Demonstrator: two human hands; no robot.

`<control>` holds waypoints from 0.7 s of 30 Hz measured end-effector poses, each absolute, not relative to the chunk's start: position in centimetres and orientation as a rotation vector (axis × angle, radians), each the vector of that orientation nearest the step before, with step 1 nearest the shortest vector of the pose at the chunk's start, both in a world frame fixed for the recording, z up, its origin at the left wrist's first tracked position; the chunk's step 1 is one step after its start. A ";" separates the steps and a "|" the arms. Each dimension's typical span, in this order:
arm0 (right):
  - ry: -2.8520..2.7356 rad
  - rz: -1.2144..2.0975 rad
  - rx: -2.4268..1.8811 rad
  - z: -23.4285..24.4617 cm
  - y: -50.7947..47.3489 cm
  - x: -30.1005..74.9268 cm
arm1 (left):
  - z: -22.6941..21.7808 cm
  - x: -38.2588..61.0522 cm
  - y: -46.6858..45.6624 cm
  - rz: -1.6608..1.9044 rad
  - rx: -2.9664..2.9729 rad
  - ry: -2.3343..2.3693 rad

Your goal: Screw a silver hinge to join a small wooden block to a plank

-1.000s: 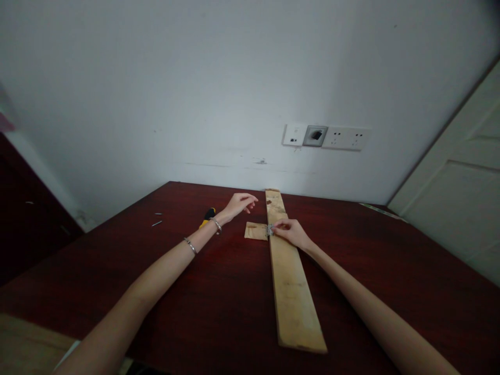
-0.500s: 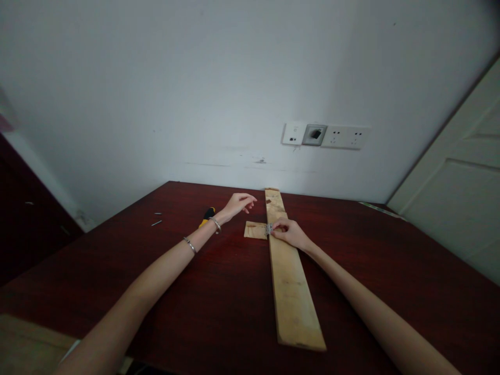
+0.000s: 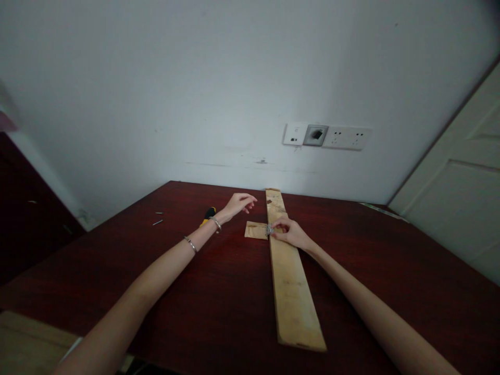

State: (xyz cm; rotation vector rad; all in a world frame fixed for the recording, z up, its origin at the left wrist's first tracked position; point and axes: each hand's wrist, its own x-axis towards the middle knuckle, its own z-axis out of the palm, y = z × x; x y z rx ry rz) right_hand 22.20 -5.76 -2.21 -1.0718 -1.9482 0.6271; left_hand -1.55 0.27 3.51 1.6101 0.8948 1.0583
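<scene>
A long pale wooden plank (image 3: 291,281) lies lengthwise on the dark red table (image 3: 219,291), reaching toward the wall. A small wooden piece (image 3: 255,230) sits against its left edge, with a small metal hinge (image 3: 269,229) at the joint. My right hand (image 3: 288,233) rests on the plank with its fingertips pinched on the hinge. My left hand (image 3: 239,203) hovers just left of the plank's far end, fingers curled loosely together; I cannot make out anything in them. A yellow-and-black tool (image 3: 208,215) lies behind my left wrist.
Two small screws (image 3: 157,219) lie on the table at the far left. A row of wall sockets (image 3: 326,136) sits above the table. A white door (image 3: 457,203) stands at the right. A dark cabinet (image 3: 27,219) is at the left.
</scene>
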 end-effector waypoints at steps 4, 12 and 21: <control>-1.904 0.657 -1.072 -2.3 -5.9 22.2 | 3.6 -1.6 0.3 1.069 1.602 0.883; -1.716 0.597 -1.027 -2.7 -6.8 21.9 | 4.9 -3.8 -0.3 1.101 1.630 0.919; -1.571 0.637 -1.002 -2.8 -6.6 22.6 | 6.3 -19.7 0.8 0.653 2.040 1.561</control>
